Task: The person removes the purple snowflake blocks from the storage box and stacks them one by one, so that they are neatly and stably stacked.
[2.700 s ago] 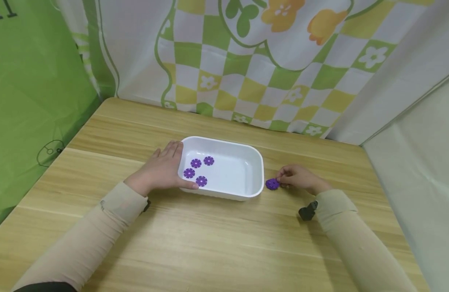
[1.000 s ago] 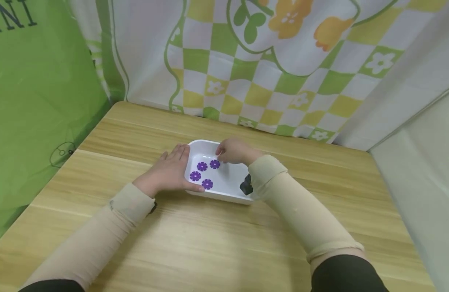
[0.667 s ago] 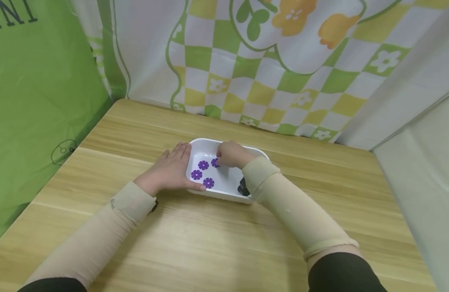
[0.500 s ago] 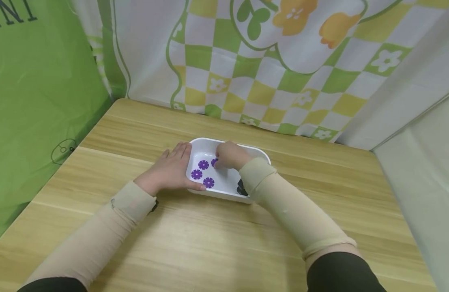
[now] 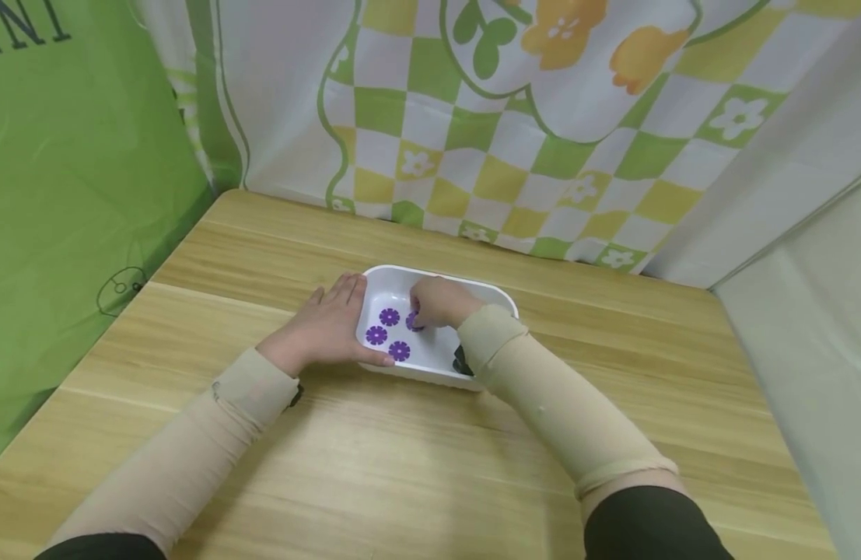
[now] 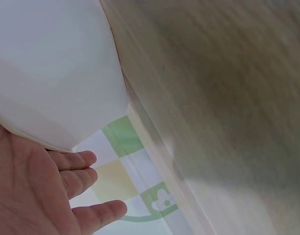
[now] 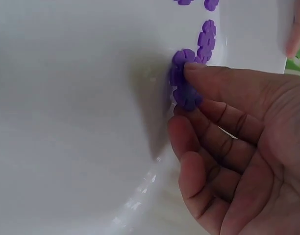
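A white rectangular tray (image 5: 465,342) stands on the wooden table. Within its left half lie purple notched snowflake discs, one at the back (image 5: 390,317), one at the left (image 5: 376,335) and one near the front wall (image 5: 399,351). My left hand (image 5: 321,330) rests along the tray's left end, fingers extended and thumb over the front rim. Inside the tray, my right hand (image 5: 444,302) pinches a purple snowflake disc (image 7: 182,78) between thumb and fingers, low over the floor. Right behind it in the right wrist view is another disc (image 7: 206,41).
The wooden table (image 5: 318,459) extends on all sides of the tray. A checked, flowered curtain (image 5: 500,148) hangs at its far edge, with green cloth (image 5: 73,155) at the left. A dark wrist camera (image 5: 463,362) hangs under the right sleeve, over the tray.
The right hand came from a purple disc pile right of the tray, into the tray. It then lowered and shifted slightly toward the front. The left hand has stayed on the tray's end.
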Demonstrator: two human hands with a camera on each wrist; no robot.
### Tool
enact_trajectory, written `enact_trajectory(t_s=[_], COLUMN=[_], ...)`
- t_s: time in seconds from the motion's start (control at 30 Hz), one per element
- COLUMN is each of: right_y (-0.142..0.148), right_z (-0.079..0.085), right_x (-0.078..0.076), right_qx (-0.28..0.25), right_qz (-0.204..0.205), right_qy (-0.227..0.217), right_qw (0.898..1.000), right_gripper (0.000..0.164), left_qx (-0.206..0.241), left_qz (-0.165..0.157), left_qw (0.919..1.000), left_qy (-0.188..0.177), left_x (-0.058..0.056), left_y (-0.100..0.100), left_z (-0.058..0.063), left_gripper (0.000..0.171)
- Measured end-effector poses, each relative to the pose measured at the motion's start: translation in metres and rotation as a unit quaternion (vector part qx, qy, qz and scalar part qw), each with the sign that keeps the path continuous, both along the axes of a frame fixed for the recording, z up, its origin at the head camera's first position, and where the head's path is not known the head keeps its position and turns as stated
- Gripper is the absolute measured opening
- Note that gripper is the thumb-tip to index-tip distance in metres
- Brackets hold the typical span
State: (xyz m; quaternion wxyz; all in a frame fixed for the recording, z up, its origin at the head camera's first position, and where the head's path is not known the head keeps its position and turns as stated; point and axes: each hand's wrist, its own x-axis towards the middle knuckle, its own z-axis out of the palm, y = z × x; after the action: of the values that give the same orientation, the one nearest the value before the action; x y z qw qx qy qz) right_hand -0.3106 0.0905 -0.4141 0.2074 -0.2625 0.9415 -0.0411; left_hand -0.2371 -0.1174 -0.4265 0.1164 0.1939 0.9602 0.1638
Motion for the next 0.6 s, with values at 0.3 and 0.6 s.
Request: enact_trajectory(t_s=[0.3, 0.6], right_y=[0.021, 0.052], right_z=[0.003, 0.02], right_x=[-0.002, -0.007], right_qx=[-0.053, -0.191], right_qz=[0.016, -0.03], right_qy=[-0.041, -0.134], right_qw=[0.998, 0.972], right_gripper=[0.006, 0.012], left_qx=[0.0, -0.003], left_qz=[0.004, 0.009], left_qw=[1.0, 0.9999], left_qy=[-0.007, -0.006], left_x=[0.0, 0.0], left_y=[0.001, 0.001], left_z=[-0.002, 0.0], left_gripper=[0.151, 0.152])
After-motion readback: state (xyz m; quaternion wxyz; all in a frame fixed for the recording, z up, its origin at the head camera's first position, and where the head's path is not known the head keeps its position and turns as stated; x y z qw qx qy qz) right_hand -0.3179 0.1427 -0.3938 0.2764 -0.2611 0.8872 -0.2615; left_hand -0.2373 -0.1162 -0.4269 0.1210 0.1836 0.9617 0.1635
